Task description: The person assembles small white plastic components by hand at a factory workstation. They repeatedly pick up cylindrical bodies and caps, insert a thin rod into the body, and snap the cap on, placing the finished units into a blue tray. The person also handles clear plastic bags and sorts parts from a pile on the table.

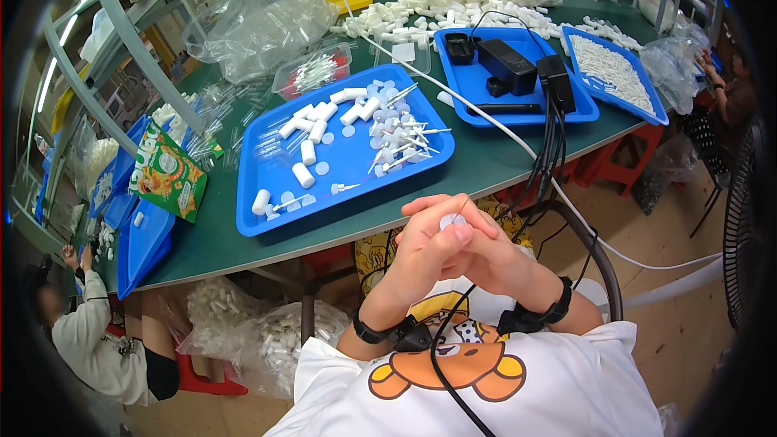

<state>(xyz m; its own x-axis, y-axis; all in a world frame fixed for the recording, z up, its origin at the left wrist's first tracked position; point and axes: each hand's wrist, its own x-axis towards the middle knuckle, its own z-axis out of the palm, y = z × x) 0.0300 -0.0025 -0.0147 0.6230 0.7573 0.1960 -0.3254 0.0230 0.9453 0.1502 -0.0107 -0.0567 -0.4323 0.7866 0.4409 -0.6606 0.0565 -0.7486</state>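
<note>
In front of my chest, both hands are brought together with the fingers bent and touching. Between them a small translucent white disc shows, with a thin stick rising beside it. The thumb of my left hand presses at the disc's lower edge. My right hand closes against it from the other side; its fingertips are partly hidden. Beyond the hands, a blue tray on the table holds white cylinders, loose translucent discs and several discs fitted with thin white sticks.
A second blue tray carries black chargers and cables. Right of it is a blue tray of small white pieces. A green snack bag stands at left. A white cable crosses the table. Co-workers sit at both sides; a fan stands right.
</note>
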